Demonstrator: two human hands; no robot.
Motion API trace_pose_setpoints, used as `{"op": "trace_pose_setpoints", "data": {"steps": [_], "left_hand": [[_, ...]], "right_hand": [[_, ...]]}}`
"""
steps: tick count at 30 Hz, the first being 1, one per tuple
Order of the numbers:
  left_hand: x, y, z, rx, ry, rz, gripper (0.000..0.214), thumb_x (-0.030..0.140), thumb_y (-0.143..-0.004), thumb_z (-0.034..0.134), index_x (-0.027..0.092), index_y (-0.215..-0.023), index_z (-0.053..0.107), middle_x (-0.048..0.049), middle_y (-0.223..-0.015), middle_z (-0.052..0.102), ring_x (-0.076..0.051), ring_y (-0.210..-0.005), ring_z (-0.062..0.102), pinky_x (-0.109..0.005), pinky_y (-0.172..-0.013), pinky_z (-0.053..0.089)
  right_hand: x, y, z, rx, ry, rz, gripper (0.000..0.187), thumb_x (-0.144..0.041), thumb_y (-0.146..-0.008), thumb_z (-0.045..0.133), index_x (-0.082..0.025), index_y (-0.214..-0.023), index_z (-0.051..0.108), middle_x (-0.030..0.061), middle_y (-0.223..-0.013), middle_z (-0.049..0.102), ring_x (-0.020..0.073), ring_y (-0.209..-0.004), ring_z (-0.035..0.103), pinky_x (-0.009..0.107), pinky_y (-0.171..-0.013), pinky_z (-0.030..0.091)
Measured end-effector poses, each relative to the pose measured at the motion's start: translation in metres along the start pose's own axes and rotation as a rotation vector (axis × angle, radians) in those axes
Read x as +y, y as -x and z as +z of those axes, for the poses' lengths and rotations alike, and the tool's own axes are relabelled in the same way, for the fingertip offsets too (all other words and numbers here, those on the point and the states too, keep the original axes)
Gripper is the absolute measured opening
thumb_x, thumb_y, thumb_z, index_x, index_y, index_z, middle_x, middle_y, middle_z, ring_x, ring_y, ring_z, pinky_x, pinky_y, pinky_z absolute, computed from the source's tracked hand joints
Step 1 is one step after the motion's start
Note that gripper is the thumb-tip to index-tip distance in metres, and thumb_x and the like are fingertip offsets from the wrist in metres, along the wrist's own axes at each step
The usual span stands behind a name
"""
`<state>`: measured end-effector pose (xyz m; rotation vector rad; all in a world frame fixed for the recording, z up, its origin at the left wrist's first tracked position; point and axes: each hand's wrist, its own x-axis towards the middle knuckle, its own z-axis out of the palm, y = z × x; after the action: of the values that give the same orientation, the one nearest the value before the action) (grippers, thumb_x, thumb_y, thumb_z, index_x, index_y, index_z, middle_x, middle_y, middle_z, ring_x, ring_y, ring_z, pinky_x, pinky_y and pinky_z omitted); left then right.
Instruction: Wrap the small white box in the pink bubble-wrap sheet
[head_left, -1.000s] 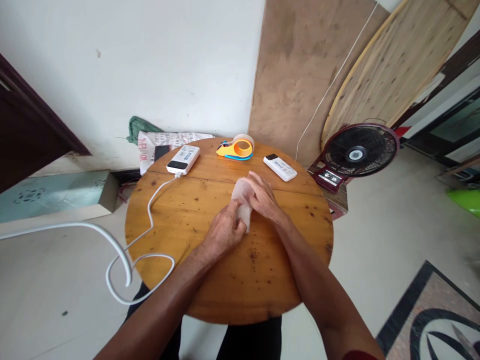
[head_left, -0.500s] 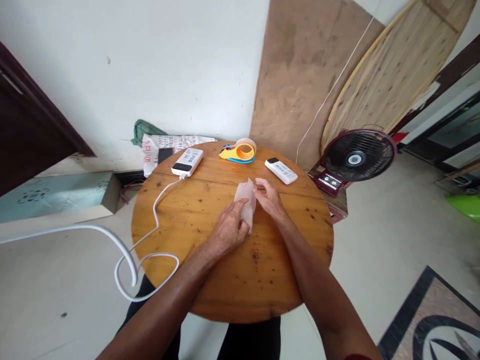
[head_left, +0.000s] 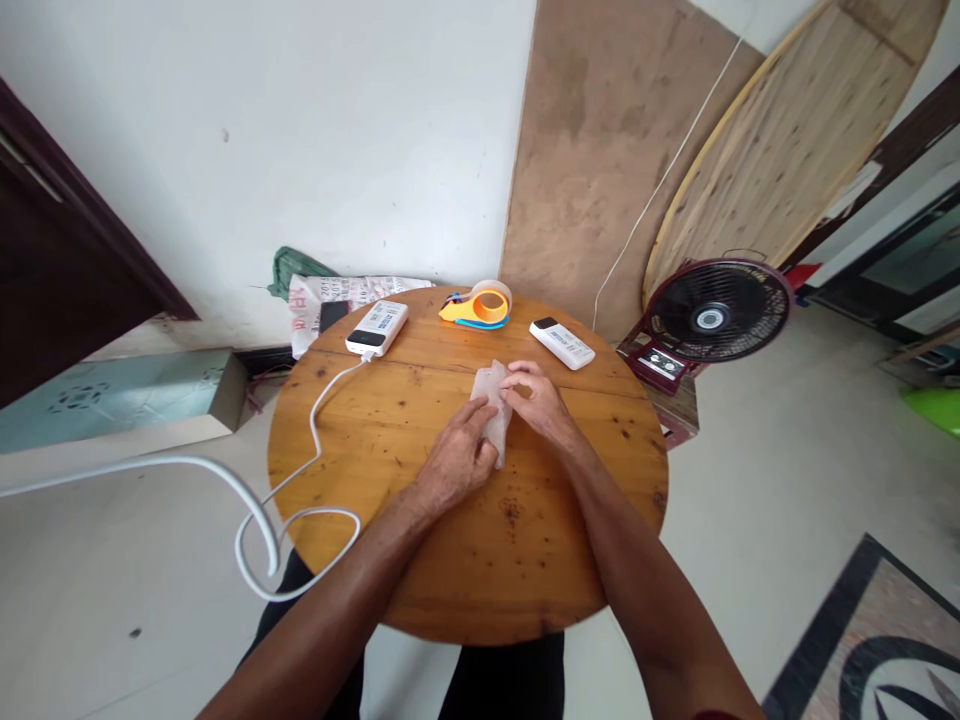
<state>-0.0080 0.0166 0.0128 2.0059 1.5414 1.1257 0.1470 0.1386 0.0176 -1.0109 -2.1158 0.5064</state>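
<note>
A small translucent plastic bag (head_left: pixel 491 398) lies on the round wooden table (head_left: pixel 420 560), near its middle. My left hand (head_left: pixel 454 462) presses on the near end of the bag with its fingers bent over it. My right hand (head_left: pixel 541 402) pinches the bag's far right edge between thumb and fingers. Both hands hold the same bag against the tabletop.
At the table's far side lie a white power bank (head_left: pixel 377 327) with a white cable (head_left: pixel 300 470) trailing off the left edge, an orange tape dispenser (head_left: pixel 478 304) and a white remote (head_left: pixel 562 343). A black floor fan (head_left: pixel 709 315) stands to the right. Wooden boards lean on the wall.
My right hand drew back from lying flat over the bag and now pinches its right edge. The bag's far end shows more. The left hand has kept its place.
</note>
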Motion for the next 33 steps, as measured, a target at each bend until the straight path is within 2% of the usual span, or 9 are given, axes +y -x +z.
{"op": "trace_pose_setpoints", "data": {"steps": [6, 8, 12, 14, 18, 21, 24, 29, 33], "left_hand": [[0.003, 0.001, -0.001, -0.015, -0.01, 0.011, 0.06, 0.008, -0.074, 0.045, 0.013, -0.134, 0.05, -0.0153, -0.152, 0.03, -0.026, -0.135, 0.042, -0.04, -0.11, 0.039], [0.003, 0.001, 0.0, -0.014, -0.049, 0.037, 0.056, 0.009, -0.076, 0.045, 0.013, -0.13, 0.054, -0.015, -0.151, 0.034, -0.027, -0.136, 0.04, -0.041, -0.111, 0.038], [0.002, 0.001, 0.002, 0.014, -0.105, 0.098, 0.051, 0.01, -0.079, 0.042, 0.014, -0.128, 0.057, -0.0133, -0.138, 0.051, -0.025, -0.131, 0.045, -0.043, -0.112, 0.038], [0.002, 0.001, 0.002, 0.02, -0.124, 0.093, 0.049, 0.011, -0.079, 0.043, 0.012, -0.125, 0.059, -0.0145, -0.137, 0.052, -0.026, -0.13, 0.046, -0.045, -0.111, 0.039], [0.004, 0.0, 0.0, 0.019, -0.135, 0.08, 0.044, 0.011, -0.078, 0.045, 0.008, -0.117, 0.064, -0.0186, -0.14, 0.049, -0.03, -0.131, 0.045, -0.046, -0.111, 0.039], [0.004, 0.0, 0.0, 0.019, -0.139, 0.091, 0.043, 0.01, -0.077, 0.045, 0.009, -0.115, 0.064, -0.0177, -0.14, 0.05, -0.029, -0.13, 0.047, -0.046, -0.109, 0.041], [0.004, 0.0, 0.002, 0.021, -0.147, 0.097, 0.045, 0.009, -0.076, 0.044, 0.009, -0.117, 0.063, -0.0175, -0.138, 0.052, -0.028, -0.128, 0.049, -0.045, -0.109, 0.042], [0.003, 0.001, 0.004, 0.039, -0.15, 0.101, 0.046, 0.009, -0.077, 0.044, 0.011, -0.119, 0.061, -0.0161, -0.136, 0.053, -0.028, -0.126, 0.05, -0.046, -0.108, 0.043], [0.003, 0.001, 0.005, 0.047, -0.139, 0.101, 0.047, 0.008, -0.075, 0.044, 0.011, -0.12, 0.061, -0.0165, -0.134, 0.055, -0.028, -0.125, 0.051, -0.046, -0.108, 0.043]], "right_hand": [[-0.001, 0.003, 0.004, -0.061, 0.117, 0.014, 0.012, -0.029, -0.078, 0.064, -0.023, -0.082, 0.074, 0.0057, -0.115, 0.062, 0.0209, -0.107, 0.058, 0.037, -0.098, 0.043], [-0.003, 0.004, 0.004, -0.078, 0.138, 0.026, 0.011, -0.028, -0.077, 0.066, -0.023, -0.082, 0.074, 0.0054, -0.115, 0.062, 0.021, -0.106, 0.058, 0.037, -0.097, 0.043], [-0.005, 0.004, 0.004, -0.077, 0.131, 0.022, 0.011, -0.027, -0.078, 0.065, -0.021, -0.082, 0.073, 0.0059, -0.114, 0.063, 0.0204, -0.105, 0.058, 0.035, -0.096, 0.043], [-0.003, 0.003, 0.004, -0.039, 0.114, 0.041, 0.012, -0.026, -0.078, 0.063, -0.02, -0.083, 0.072, 0.0063, -0.111, 0.064, 0.0195, -0.104, 0.06, 0.034, -0.095, 0.044], [0.004, 0.001, 0.003, 0.029, 0.142, 0.242, 0.021, -0.028, -0.079, 0.059, -0.021, -0.096, 0.069, 0.0049, -0.103, 0.068, 0.0188, -0.093, 0.063, 0.033, -0.087, 0.049], [0.005, -0.001, 0.0, 0.014, 0.218, 0.404, 0.032, -0.035, -0.08, 0.059, -0.021, -0.109, 0.065, 0.0053, -0.099, 0.071, 0.0203, -0.087, 0.065, 0.034, -0.082, 0.05], [0.002, -0.005, -0.001, -0.007, 0.257, 0.48, 0.038, -0.039, -0.081, 0.058, -0.02, -0.113, 0.063, 0.0065, -0.096, 0.073, 0.0222, -0.087, 0.066, 0.034, -0.08, 0.049], [-0.001, -0.017, 0.004, -0.038, 0.209, 0.5, 0.025, -0.039, -0.079, 0.061, -0.02, -0.093, 0.068, 0.0059, -0.086, 0.072, 0.0204, -0.085, 0.065, 0.028, -0.072, 0.047], [-0.001, -0.024, 0.004, -0.102, -0.022, 0.578, 0.02, -0.036, -0.077, 0.062, -0.016, -0.079, 0.066, -0.0004, -0.062, 0.063, 0.0123, -0.058, 0.055, 0.02, -0.05, 0.037]]}}
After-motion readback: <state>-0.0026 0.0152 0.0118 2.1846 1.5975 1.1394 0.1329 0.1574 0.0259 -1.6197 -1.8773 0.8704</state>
